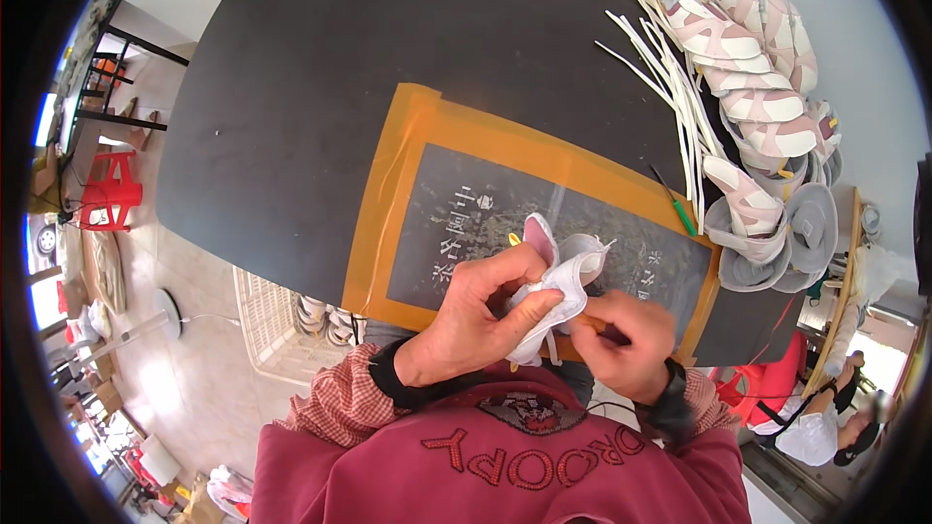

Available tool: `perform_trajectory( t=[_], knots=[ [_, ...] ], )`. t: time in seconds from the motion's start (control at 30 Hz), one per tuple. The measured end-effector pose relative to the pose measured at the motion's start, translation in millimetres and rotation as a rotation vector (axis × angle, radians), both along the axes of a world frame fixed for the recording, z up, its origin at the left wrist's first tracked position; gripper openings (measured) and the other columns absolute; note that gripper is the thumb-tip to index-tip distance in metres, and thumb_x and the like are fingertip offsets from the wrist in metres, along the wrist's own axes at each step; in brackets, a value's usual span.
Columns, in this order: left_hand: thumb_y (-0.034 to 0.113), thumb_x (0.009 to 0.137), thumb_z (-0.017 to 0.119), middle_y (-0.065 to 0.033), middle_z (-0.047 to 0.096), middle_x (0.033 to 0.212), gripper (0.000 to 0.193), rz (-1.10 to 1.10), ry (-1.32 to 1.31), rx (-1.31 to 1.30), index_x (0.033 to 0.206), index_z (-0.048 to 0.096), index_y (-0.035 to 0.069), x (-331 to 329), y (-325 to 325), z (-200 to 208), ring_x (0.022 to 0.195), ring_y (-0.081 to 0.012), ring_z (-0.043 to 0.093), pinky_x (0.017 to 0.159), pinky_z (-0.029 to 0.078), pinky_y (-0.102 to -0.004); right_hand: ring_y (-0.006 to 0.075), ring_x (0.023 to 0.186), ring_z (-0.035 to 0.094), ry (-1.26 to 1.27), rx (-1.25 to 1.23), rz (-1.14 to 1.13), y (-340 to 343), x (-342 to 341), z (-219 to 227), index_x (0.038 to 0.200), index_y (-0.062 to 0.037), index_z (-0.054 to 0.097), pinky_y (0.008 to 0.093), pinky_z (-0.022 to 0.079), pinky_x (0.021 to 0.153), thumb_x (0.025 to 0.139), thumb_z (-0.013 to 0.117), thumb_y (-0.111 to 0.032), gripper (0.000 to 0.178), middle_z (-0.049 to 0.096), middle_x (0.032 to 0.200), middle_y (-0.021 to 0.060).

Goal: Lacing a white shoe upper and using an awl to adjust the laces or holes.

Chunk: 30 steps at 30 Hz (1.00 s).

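I see, over the near edge of the tape-framed panel [558, 165] on the tabletop [291, 136], the left hand [481, 306] pinching a shoe upper [565, 281], thumb laid across its front. The upper is off-white and softly curled, with a mauve flap [540, 236], a yellow tab [515, 240] at its left and a wavy rim at its right. The fingers behind it are hidden from me; its inner folds are hard to make out. It sits between both hands, just right of the left palm. The right hand [629, 344] curls around an orange-brown object [610, 332], mostly covered, its kind unclear. Right of the panel, similar uppers [762, 107] overlap.
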<state>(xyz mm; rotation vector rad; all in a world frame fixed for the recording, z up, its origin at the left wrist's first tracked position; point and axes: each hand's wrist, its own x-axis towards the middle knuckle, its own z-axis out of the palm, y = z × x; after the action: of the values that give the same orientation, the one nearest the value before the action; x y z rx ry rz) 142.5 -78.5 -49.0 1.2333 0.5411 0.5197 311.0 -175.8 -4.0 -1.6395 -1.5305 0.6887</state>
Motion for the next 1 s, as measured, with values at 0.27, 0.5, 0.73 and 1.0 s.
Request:
perform_trajectory(
  t=[0.27, 0.5, 0.73, 1.0],
  knots=[
    [0.006, 0.088, 0.066, 0.001, 0.049, 0.07, 0.012, 0.14, -0.07, 0.106, 0.085, 0.055, 0.002, 9.3, -2.9, -2.4, 0.06, -0.0035, 0.04, 0.051, 0.034, -0.0223, 0.0046, 0.054, 0.052, 0.508, -0.366, -0.061, 7.8, 10.6, 6.8, 0.099, 0.0018, 0.066, 0.0217, 0.035, 0.046, 0.084, 0.07, -0.007, 0.017, 0.061, 0.068, 0.0033],
    [0.006, 0.09, 0.066, 0.0014, 0.052, 0.073, 0.012, 0.084, -0.043, 0.142, 0.086, 0.054, 0.002, 6.7, -5.2, -0.7, 0.062, -0.0029, 0.043, 0.054, 0.037, -0.0211, 0.001, 0.064, 0.052, 0.868, -0.534, -0.118, 4.2, 6.5, -4.2, 0.1, 0.003, 0.065, 0.0176, 0.037, 0.052, 0.09, 0.066, -0.01, 0.017, 0.062, 0.076, -0.0003],
    [0.007, 0.093, 0.062, 0.0011, 0.061, 0.082, 0.01, 0.119, -0.158, -0.225, 0.091, 0.054, 0.003, 3.4, -1.5, 5.1, 0.075, -0.002, 0.056, 0.064, 0.046, -0.019, 0.0062, 0.07, 0.059, 0.658, -0.344, 0.001, 2.3, 11.0, 1.7, 0.109, 0.0018, 0.059, 0.021, 0.045, 0.061, 0.09, 0.064, -0.006, 0.022, 0.067, 0.081, 0.0042],
    [0.005, 0.092, 0.064, 0.0011, 0.062, 0.083, 0.01, 0.067, -0.163, -0.2, 0.088, 0.055, 0.003, 5.6, 5.2, 3.3, 0.076, -0.0011, 0.056, 0.064, 0.046, -0.0187, 0.0103, 0.063, 0.061, 0.39, -0.102, 0.044, -7.2, 2.0, -21.3, 0.105, 0.0019, 0.049, 0.0248, 0.045, 0.057, 0.09, 0.062, -0.007, 0.022, 0.066, 0.077, 0.0107]
  ],
)
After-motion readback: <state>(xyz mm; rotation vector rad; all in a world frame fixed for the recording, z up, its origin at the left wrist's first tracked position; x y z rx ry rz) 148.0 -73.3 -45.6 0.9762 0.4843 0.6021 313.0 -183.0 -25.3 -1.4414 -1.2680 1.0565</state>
